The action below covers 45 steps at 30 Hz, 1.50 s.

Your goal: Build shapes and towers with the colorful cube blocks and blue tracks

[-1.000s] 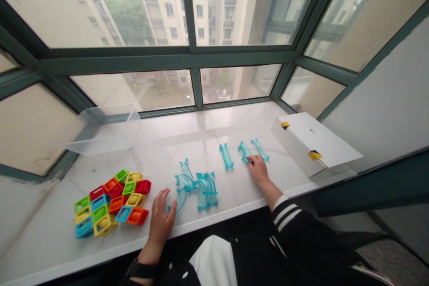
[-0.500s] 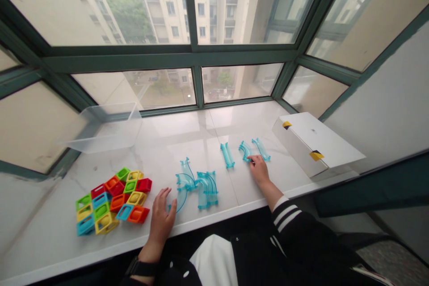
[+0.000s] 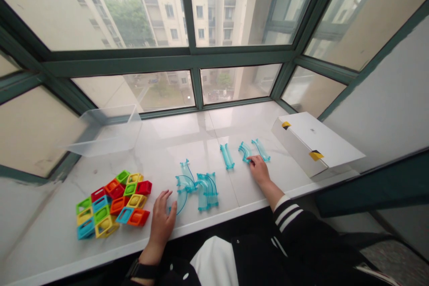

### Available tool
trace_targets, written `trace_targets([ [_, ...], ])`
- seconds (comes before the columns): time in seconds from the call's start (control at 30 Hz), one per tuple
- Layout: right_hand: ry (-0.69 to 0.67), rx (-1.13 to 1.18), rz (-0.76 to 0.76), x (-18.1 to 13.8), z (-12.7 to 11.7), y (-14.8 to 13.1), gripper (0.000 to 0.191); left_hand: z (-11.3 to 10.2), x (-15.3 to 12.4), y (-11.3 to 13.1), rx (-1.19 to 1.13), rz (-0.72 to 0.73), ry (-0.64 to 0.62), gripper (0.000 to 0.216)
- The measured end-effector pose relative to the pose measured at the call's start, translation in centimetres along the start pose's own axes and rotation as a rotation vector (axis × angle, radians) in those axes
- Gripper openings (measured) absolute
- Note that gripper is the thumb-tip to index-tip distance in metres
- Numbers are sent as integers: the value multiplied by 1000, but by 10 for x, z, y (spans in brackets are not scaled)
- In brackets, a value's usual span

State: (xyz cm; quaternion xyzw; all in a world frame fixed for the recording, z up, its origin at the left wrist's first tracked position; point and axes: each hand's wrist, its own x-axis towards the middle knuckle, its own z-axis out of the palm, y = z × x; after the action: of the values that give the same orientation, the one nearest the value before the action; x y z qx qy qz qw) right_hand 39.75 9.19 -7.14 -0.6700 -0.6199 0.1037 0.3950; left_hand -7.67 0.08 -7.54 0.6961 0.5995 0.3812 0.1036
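Note:
My right hand (image 3: 259,170) has its fingertips closed at the near end of a curved, clear blue track piece (image 3: 246,149), which lies flat on the white counter. Just beyond it is a slightly bent blue track piece (image 3: 261,150), and to its left a straight one (image 3: 227,157). With fingers spread, my left hand (image 3: 163,216) rests by the counter's front and holds nothing. Beside its thumb lies a cluster of blue track pieces (image 3: 187,183), some overlapping. More curved track pieces (image 3: 208,191) sit at that cluster's right side.
Left of my left hand is a group of red, yellow, green and blue hollow blocks (image 3: 101,203). A clear plastic bin (image 3: 110,136) stands behind them. On the right is a white box (image 3: 315,143) with yellow-and-black tabs. Windows (image 3: 197,58) border the counter (image 3: 187,132).

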Motion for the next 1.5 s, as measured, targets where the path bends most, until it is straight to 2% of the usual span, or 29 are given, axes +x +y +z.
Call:
trace_targets([
  [0.73,10,-6,-8,4,0,0,31,1,0,-2,-1,-6,-36,39],
  [0.93,26,-3,3,5,1,2,40,1,0,-2,-3,-11,-34,37],
  [1.17,44,12,23,-1,4,3,44,2,-1,-2,-8,-1,-23,37],
  [1.5,88,84,147,-3,9,7,56,3,-2,-2,-8,3,-11,41],
])
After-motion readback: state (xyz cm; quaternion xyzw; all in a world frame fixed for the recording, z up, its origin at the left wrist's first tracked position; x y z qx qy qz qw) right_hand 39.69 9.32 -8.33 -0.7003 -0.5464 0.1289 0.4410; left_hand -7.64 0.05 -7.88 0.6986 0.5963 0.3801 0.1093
